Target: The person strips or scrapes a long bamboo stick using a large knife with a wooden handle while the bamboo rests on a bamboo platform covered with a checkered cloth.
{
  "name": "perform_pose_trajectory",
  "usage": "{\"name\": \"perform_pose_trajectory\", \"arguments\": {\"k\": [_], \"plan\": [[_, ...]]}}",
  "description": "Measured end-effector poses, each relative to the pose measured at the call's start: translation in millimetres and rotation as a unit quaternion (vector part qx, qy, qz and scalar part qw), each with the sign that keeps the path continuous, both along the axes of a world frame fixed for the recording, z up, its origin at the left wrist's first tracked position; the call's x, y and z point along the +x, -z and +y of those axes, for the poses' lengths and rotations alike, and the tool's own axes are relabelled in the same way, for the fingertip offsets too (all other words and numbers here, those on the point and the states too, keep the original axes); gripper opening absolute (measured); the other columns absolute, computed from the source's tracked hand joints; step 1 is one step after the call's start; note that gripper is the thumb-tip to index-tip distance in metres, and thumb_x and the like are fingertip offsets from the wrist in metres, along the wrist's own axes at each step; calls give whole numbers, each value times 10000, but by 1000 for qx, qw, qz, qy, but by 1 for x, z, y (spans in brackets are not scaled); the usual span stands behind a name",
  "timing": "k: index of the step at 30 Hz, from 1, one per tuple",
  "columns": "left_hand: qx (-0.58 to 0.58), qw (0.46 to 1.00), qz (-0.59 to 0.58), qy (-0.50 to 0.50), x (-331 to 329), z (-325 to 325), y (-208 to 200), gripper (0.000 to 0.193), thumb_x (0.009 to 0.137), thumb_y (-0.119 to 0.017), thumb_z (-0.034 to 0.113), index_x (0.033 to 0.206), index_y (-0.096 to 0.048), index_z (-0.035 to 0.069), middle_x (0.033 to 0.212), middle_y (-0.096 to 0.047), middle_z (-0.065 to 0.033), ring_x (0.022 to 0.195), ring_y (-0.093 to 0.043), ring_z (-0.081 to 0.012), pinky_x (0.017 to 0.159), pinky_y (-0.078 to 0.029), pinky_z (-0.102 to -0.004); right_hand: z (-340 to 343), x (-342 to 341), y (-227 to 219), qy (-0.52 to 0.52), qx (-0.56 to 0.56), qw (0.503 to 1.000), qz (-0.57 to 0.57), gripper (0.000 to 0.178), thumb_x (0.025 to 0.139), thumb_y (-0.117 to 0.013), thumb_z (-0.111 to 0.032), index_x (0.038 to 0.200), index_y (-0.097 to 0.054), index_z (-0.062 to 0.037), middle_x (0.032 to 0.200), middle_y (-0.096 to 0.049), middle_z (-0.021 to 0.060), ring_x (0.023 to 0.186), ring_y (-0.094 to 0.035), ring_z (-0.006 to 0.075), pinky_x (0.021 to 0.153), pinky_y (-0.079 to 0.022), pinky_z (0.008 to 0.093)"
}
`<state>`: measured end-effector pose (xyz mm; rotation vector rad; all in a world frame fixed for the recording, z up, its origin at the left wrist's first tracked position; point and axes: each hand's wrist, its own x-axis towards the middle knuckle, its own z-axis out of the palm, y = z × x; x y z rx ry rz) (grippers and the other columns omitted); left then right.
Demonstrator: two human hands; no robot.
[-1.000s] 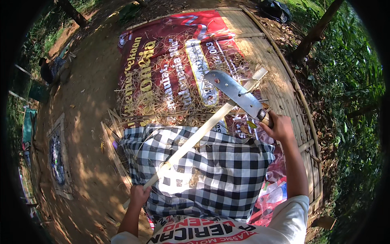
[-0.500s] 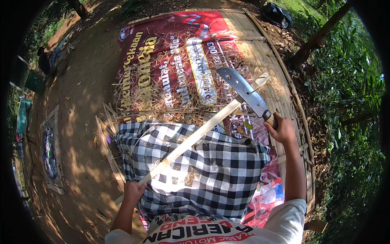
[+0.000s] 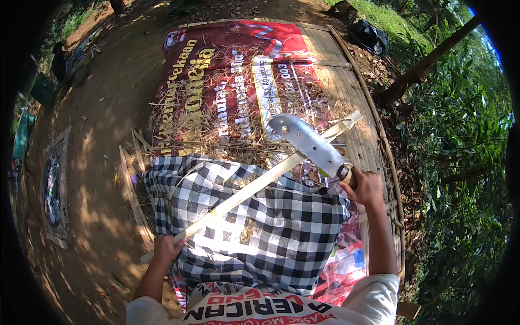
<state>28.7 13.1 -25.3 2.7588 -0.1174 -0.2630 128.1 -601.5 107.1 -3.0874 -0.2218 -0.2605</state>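
Note:
A long pale bamboo strip (image 3: 249,190) runs slantwise across my lap, from lower left to upper right. My left hand (image 3: 169,248) is closed round its lower end. In my right hand (image 3: 362,187) is the short handle of a machete (image 3: 313,145) with a broad, grey blade that has a few holes. The blade lies across the strip's upper part, pointing up and left; its cutting edge seems to meet the bamboo. Black-and-white checked cloth (image 3: 271,227) covers my legs beneath the strip.
Thin shavings (image 3: 233,119) litter a red printed banner (image 3: 227,70) spread over a bamboo platform (image 3: 374,146). Split bamboo pieces (image 3: 132,189) lie at its left edge. Bare earth (image 3: 97,162) stretches left, green plants (image 3: 460,179) grow on the right, and a black bag (image 3: 370,37) sits far right.
The machete has moved left and down along the strip, toward me, with my right hand following. My left hand keeps its grip; the whole view has shifted slightly.

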Motion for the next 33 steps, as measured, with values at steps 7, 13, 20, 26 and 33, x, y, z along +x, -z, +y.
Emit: {"name": "perform_pose_trajectory", "arguments": {"k": [7, 13, 20, 26, 33], "plan": [[9, 1000, -10, 15, 4, -3, -6, 606, 771, -703, 544, 583, -632, -28, 584, -576, -258, 600, -610, -447, 578, -491, -506, 11, -19, -24, 146, -51, 985, 83, 546, 816, -648, -597, 904, -605, -60, 626, -652, 157, 606, -665, 347, 593, -526, 440], [6, 999, 31, 16, 6, 8, 2, 576, 762, -727, 517, 590, -638, -25, 600, -582, -259, 607, -610, -444, 583, -483, -509, 64, -41, -14, -33, -56, 989, 132, 656, 755, -660, -673, 1007, -637, -68, 585, -624, 128, 579, -652, 336, 599, -522, 424], [21, 999, 30, 10, 13, -3, -3, 607, 785, -702, 546, 592, -635, -26, 615, -591, -260, 637, -607, -463, 620, -490, -514, -26, -22, -30, 181, 64, 981, 30, 522, 794, -696, -561, 827, -610, -48, 583, -597, 141, 564, -630, 335, 537, -477, 438], [-17, 999, 29, 32, 18, 7, -13, 633, 806, -675, 558, 580, -625, -31, 599, -577, -273, 640, -604, -471, 607, -483, -517, -2, -45, -16, 126, 23, 991, 41, 501, 790, -712, -531, 892, -601, -53, 617, -631, 144, 603, -644, 370, 556, -507, 439], [-25, 997, 54, 39, 16, 13, -2, 624, 792, -686, 541, 583, -617, -43, 621, -575, -284, 663, -598, -476, 630, -479, -521, -30, -51, -26, 32, 12, 999, -2, 484, 777, -727, -505, 846, -602, -43, 548, -589, 105, 504, -619, 310, 495, -480, 414]]}}
